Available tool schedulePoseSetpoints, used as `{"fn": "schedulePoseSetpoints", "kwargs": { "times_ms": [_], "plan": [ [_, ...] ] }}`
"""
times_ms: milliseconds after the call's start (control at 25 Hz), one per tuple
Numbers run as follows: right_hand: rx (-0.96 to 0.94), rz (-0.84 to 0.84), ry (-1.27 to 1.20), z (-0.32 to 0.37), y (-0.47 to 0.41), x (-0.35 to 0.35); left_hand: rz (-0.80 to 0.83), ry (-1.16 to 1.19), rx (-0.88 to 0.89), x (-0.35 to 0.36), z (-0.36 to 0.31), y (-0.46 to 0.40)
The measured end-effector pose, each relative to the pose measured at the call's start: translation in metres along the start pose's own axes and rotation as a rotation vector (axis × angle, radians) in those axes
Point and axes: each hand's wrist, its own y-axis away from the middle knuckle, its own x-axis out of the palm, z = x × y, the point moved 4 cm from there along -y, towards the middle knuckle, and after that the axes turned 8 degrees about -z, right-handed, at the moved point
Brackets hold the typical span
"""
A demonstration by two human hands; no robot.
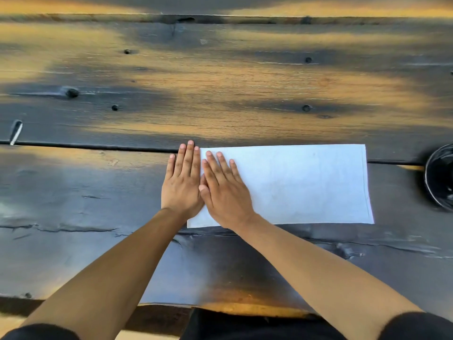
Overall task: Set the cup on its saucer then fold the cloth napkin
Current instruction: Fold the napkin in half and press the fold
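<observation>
Fingers (186, 158) lying flat and extended, grasping nothing. Left hand (182, 185) pressing palm-down at napkin's (294, 185) left edge, mostly on bare wood; right hand (224, 190) pressing flat on napkin, thumbs touching. Napkin lying as a white rectangle near table's (220, 82) front edge. Dark, weathered planks showing knots, cracks, orange patches. Black round dish (440, 177) sitting at far right, cut off.

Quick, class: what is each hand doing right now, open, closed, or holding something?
Left hand: open, flat, palm down at the left edge of the napkin, holding nothing.
Right hand: open, flat, pressing on the napkin.
</observation>
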Motion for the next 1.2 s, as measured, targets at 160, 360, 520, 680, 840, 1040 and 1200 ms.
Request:
{"fn": "schedulePoseSetpoints", "kwargs": {
  "times_ms": [160,360,520,680,840,1040,1200],
  "plan": [
    [0.033,0.000,0.092,-0.042,0.013,-0.001,-0.013,0.033,-0.014,0.001,0.001,-0.002],
    [0.240,-0.042,0.200,-0.167,0.059,-0.036,-0.007,0.017,-0.015,0.001,0.002,-0.001],
    [0.443,-0.023,0.167,-0.238,0.093,-0.068,0.006,0.003,-0.008,0.000,0.000,-0.001],
    [0.541,-0.119,0.049,-0.221,0.085,-0.075,-0.009,0.098,-0.009,-0.009,0.001,0.000],
    [0.371,-0.131,-0.010,-0.129,0.039,-0.055,-0.151,0.194,0.132,-0.022,-0.012,0.015],
    [0.061,-0.043,-0.006,-0.008,-0.007,-0.007,0.004,0.100,0.035,-0.008,-0.008,0.030],
    [0.037,-0.024,0.112,-0.024,0.000,0.003,-0.002,0.031,0.029,0.000,-0.005,0.029]
  ]
}}
